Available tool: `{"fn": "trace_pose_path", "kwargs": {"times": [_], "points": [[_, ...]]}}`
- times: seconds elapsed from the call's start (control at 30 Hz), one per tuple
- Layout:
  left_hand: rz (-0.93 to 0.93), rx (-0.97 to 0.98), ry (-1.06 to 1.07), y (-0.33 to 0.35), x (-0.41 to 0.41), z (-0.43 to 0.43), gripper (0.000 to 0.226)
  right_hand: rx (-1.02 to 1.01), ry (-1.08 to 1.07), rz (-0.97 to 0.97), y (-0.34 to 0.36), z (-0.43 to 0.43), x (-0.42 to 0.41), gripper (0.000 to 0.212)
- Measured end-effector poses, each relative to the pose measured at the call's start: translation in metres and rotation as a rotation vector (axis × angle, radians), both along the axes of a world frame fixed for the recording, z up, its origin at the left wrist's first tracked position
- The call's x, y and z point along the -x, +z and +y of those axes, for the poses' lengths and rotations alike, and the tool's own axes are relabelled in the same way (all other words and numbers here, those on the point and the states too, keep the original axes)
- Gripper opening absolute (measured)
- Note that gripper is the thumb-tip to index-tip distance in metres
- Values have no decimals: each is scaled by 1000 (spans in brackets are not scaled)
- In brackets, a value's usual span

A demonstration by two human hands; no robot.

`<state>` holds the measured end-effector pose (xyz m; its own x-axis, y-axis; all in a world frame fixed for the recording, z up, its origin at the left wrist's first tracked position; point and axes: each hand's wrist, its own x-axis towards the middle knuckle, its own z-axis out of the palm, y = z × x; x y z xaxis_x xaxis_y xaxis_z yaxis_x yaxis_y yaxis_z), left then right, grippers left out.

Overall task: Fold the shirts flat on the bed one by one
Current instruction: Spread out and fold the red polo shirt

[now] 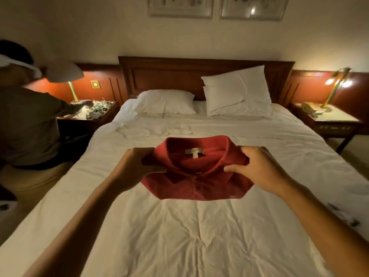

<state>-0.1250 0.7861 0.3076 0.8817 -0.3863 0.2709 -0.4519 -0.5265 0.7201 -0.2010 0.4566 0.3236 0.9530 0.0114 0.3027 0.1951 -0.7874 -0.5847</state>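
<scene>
Status off the head cam, left to right. Second person (pixel 26 120) is far outboard of my left grip, bent over a nightstand (pixel 93 114), well apart from the work. Ignoring.

Left grip (pixel 139 164): fingers curled round the left shoulder edge of the red polo shirt (pixel 197 188), thumb on top beside the collar (pixel 201 166). Beyond that grip, farther up the bed (pixel 179 236), lies a rumpled white piece (pixel 151 129). Could be the next shirt or just sheet, I can't tell.

Shirt sits directly between the two grips, down to a compact packet. Collar and label (pixel 194 151) face me, and the button placket runs from the collar toward me. Long axis of the packet runs grip to grip, across the bed, not along it. Collar end sits higher than the near edge, so the packet tilts toward me. Near edge looks level with the sheet, but I can't tell if it's touching or hovering.

Right grip (pixel 257 168): mirrored hold, thumb pressed on the collar's right side, fingers wrapped over the far shoulder edge. Both grips are closed on cloth, neither free.

Both look equally near the shirt, so no arm has the advantage. I judge the next move is two-handed: lower the packet straight down below the grips and flatten it. Risk as I see it: letting one side go first lets the tucked layers spill out.
</scene>
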Motion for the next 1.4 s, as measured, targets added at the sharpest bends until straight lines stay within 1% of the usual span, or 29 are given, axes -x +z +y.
{"fn": "trace_pose_path", "kwargs": {"times": [0.1, 0.23, 0.3, 0.37, 0.43, 0.67, 0.73, 0.87, 0.97, 1.03, 1.1, 1.27, 1.33, 1.4], "points": [[-51, -29, -31, 54, 3, 45, 28, -21, 4, -23, 47, 47, 11, 30], [-3, -16, -60, 100, 15, 96, 39, -67, 38, -3, 83, 94, 28, 29], [22, -17, -82, 111, 21, 116, 36, -79, 46, 18, 92, 110, 35, 30], [9, -39, -74, 116, 29, 132, 28, -86, 53, 18, 98, 125, 41, 29], [-7, -60, -58, 121, 38, 147, 26, -87, 52, 11, 103, 140, 48, 29], [-65, -56, 14, 125, 81, 189, 23, -77, 98, -17, 111, 180, 73, 32], [-82, -68, 22, 127, 94, 197, 26, -71, 113, -18, 112, 189, 81, 32], [-42, -64, 35, 124, 115, 216, 25, -88, 114, 4, 110, 207, 101, 30], [4, -62, 9, 116, 132, 234, 23, -88, 101, 41, 102, 225, 122, 34], [24, -75, -16, 111, 140, 247, 22, -101, 82, 68, 96, 239, 138, 32], [21, -99, -28, 107, 143, 263, 27, -106, 47, 81, 91, 255, 152, 30], [15, -139, -103, 87, 136, 310, 53, -102, -75, 47, 70, 307, 185, 34], [9, -102, -176, 78, 131, 326, 58, -89, -150, 47, 60, 331, 198, 40], [6, -73, -240, 71, 129, 337, 58, -82, -234, 51, 51, 355, 214, 42]]}}
